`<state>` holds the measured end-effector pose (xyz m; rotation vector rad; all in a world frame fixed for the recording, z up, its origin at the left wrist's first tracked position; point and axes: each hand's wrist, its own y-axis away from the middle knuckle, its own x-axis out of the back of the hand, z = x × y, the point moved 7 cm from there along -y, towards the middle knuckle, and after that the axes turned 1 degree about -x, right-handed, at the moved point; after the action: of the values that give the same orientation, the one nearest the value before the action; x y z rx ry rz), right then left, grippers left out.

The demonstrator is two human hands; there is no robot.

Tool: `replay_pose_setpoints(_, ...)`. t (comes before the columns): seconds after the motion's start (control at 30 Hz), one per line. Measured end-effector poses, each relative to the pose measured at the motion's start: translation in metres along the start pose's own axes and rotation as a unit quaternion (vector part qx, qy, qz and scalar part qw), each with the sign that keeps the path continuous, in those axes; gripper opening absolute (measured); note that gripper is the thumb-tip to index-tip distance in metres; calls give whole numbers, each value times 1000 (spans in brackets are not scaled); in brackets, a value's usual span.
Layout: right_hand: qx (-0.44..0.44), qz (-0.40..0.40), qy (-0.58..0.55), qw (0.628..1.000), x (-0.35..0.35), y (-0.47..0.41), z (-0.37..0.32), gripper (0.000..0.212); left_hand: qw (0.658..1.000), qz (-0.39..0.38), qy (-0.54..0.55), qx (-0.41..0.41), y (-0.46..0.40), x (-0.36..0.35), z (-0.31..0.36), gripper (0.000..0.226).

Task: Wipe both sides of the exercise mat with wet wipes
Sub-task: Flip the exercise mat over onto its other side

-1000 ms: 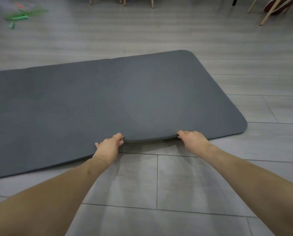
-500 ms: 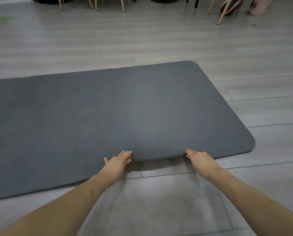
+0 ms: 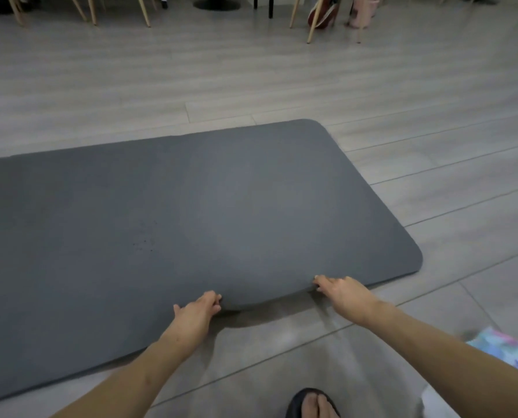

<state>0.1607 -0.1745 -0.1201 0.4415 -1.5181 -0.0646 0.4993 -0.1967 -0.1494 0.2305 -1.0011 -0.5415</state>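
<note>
A dark grey exercise mat [image 3: 191,212] lies flat on the floor, running off the left edge of the head view. Its near edge is raised into a low hump between my hands. My left hand [image 3: 195,312] grips that edge with fingers curled under it. My right hand [image 3: 340,292] grips the same edge further right, fingertips tucked beneath the mat. A shadow shows under the lifted part. No wet wipe is in sight.
Grey plank floor [image 3: 281,86] surrounds the mat. Wooden chair legs [image 3: 313,25] and a black table base [image 3: 217,3] stand along the far edge. My foot in a dark sandal [image 3: 312,402] is at the bottom, colourful fabric [image 3: 505,348] at the right.
The view has tilted up and back, showing more floor and my foot. Both hands keep hold of the mat's near edge, which stays raised in a hump.
</note>
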Motion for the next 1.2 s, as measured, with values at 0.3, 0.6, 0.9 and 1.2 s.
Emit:
replay_pose_setpoints(0.3,3,3,-7,1000,3,4,-2,29,1000,15,-21,5,7,-10,0,25)
replay_pose_setpoints(0.6,-5,-23,26,999,4,6,15,44,999,14,-18,29,11,-27,14,14)
replay_pose_setpoints(0.9,-37,-9,5,999,-7,26,52,47,999,-23,-26,29,7,-70,54,16)
replay_pose_setpoints(1.2,32,33,32,998,-24,38,41,42,993,-63,-100,-17,11,-60,32,47)
